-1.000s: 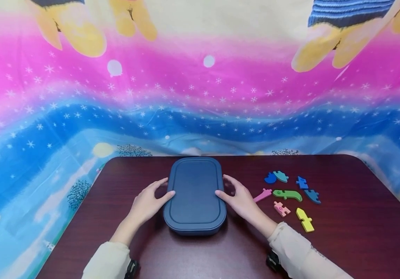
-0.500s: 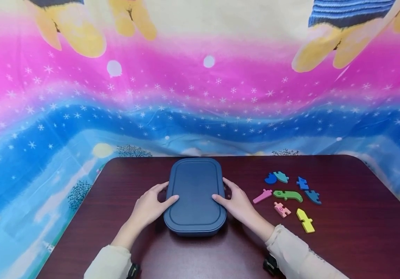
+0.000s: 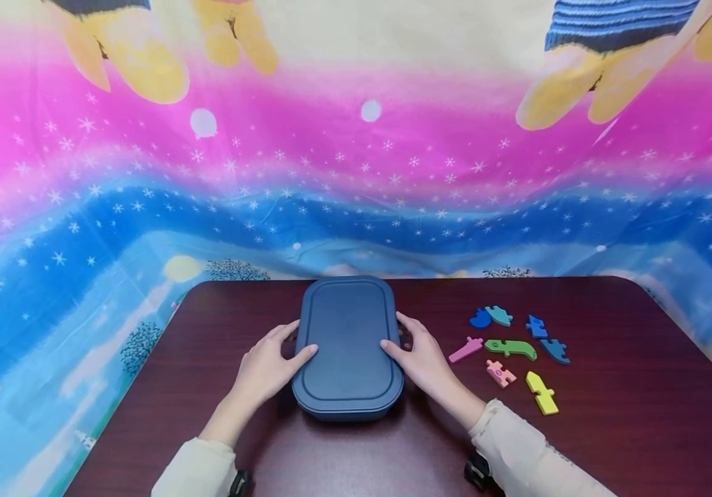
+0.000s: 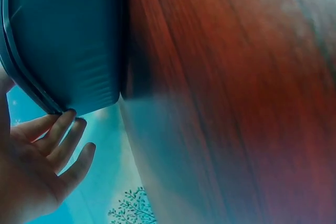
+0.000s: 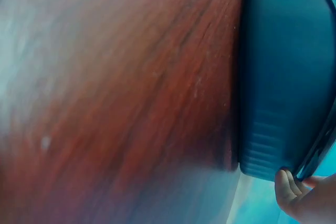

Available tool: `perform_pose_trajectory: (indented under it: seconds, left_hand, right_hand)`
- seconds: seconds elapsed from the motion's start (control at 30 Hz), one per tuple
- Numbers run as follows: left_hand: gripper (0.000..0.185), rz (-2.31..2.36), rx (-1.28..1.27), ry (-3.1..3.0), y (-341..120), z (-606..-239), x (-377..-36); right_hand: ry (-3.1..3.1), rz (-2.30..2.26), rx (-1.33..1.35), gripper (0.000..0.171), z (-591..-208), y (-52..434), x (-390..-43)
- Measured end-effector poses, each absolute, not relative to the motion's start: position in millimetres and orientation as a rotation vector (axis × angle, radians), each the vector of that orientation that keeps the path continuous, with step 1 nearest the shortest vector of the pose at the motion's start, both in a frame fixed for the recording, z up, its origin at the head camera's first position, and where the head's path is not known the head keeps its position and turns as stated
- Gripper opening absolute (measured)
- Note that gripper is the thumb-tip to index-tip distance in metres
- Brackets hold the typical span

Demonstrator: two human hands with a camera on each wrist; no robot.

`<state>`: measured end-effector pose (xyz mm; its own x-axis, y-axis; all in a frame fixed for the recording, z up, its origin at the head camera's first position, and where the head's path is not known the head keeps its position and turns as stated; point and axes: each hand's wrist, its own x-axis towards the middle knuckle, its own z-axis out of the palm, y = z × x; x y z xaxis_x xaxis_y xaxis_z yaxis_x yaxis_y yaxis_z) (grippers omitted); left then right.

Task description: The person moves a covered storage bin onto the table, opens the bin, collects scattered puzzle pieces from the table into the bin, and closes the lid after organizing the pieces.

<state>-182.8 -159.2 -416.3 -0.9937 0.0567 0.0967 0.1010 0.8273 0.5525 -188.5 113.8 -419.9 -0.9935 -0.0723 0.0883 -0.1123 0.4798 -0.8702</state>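
A dark blue rounded box [image 3: 346, 345] with its lid on stands mid-table on the dark wood table [image 3: 610, 386]. My left hand [image 3: 266, 366] holds its left side, thumb on the lid's edge and fingers down the wall. My right hand [image 3: 424, 359] holds the right side the same way. In the left wrist view the fingers [image 4: 58, 140] touch the rim of the box [image 4: 63, 40]. In the right wrist view a fingertip [image 5: 286, 182] sits under the rim of the box [image 5: 283, 77].
Several coloured foam puzzle pieces lie to the right of the box: a pink one [image 3: 465, 349], a green one [image 3: 511, 347], blue ones [image 3: 536, 326] and a yellow one [image 3: 542, 393]. A bright patterned cloth [image 3: 356, 172] hangs behind the table.
Both thumbs have slid a little further in onto the lid. The box has hardly moved.
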Motion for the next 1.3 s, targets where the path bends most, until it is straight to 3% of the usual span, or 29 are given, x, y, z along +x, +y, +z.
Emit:
perform_pose_trajectory:
  seconds: [0.73, 1.3]
  left_hand:
    - [0.063, -0.876, -0.148, -2.804, -159, -401, -174]
    - [0.055, -0.956, -0.079, -2.736, -171, -383, -171]
  right_hand:
    - [-2.572, 1.527, 0.217, 0.056, -408, 111, -182]
    - [-2.556, 1.584, 0.307, 0.061, -384, 101, -175]
